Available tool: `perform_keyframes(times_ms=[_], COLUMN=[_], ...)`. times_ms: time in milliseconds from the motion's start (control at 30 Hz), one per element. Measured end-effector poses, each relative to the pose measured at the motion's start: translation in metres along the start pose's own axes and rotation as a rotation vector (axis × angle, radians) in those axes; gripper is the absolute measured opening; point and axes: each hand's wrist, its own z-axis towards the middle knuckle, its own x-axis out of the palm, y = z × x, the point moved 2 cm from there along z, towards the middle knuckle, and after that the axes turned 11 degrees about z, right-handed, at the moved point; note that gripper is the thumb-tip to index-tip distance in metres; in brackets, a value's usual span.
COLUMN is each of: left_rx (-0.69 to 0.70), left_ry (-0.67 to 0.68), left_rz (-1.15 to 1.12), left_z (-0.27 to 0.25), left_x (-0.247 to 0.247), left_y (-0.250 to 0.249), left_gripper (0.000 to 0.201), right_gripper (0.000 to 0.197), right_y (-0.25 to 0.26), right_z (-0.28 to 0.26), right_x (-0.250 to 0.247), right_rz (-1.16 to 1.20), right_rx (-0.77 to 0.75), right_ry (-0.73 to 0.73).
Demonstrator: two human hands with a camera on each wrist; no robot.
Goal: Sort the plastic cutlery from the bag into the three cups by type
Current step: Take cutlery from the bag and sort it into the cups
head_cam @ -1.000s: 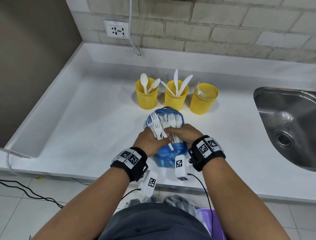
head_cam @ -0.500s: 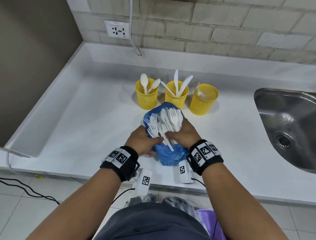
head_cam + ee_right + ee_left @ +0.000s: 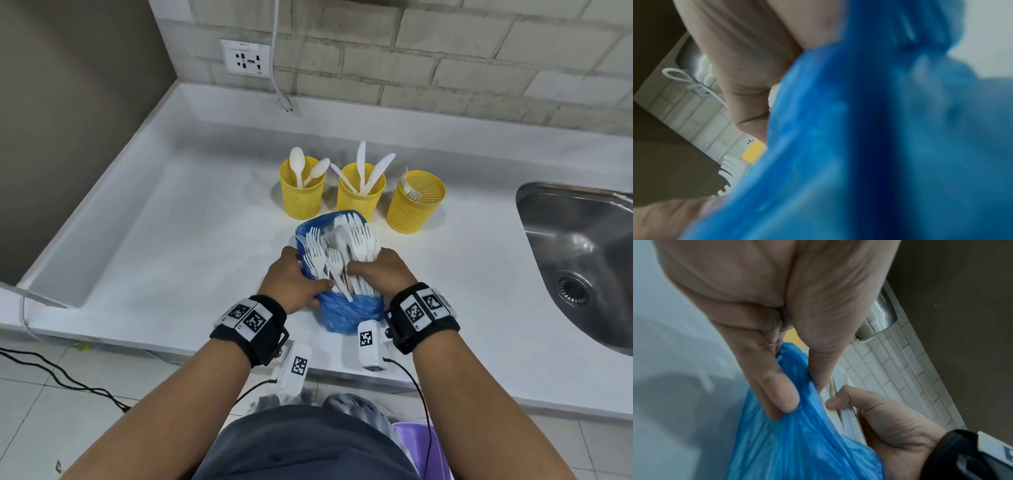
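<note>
A blue plastic bag of white plastic cutlery lies on the white counter, its mouth facing three yellow mesh cups. My left hand grips the bag's left side, pinching the film between thumb and fingers. My right hand is curled round the bundle of cutlery handles at the bag's right. The left cup holds spoons, the middle cup holds knives, the right cup holds forks. In the right wrist view the blue bag fills the picture, blurred.
A steel sink is sunk into the counter at the right. A wall socket and a hanging white cable sit at the back wall. The counter's left side has a raised rim. Black cables lie on the floor.
Both hands have pushed the bag and cutlery forward, nearer the cups. The bag film has slid back, and more forks and spoons stand out of its mouth.
</note>
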Motion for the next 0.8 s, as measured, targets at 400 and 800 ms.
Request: perform_keyframes(times_ms=[400,800], left_rx=[0.007,-0.002], left_ry=[0.008,0.012], left_rz=[0.068,0.087], left_z=[0.003,0.004], left_x=[0.0,-0.001], left_y=[-0.003,-0.004], left_gripper=[0.067,0.063], right_gripper=[0.026,0.041], right_y=[0.002,0.007], right_z=[0.008,0.015], right_x=[-0.002,-0.011], right_rz=[0.084,0.204], right_rx=[-0.036,-0.074], right_ry=[-0.02,0.057])
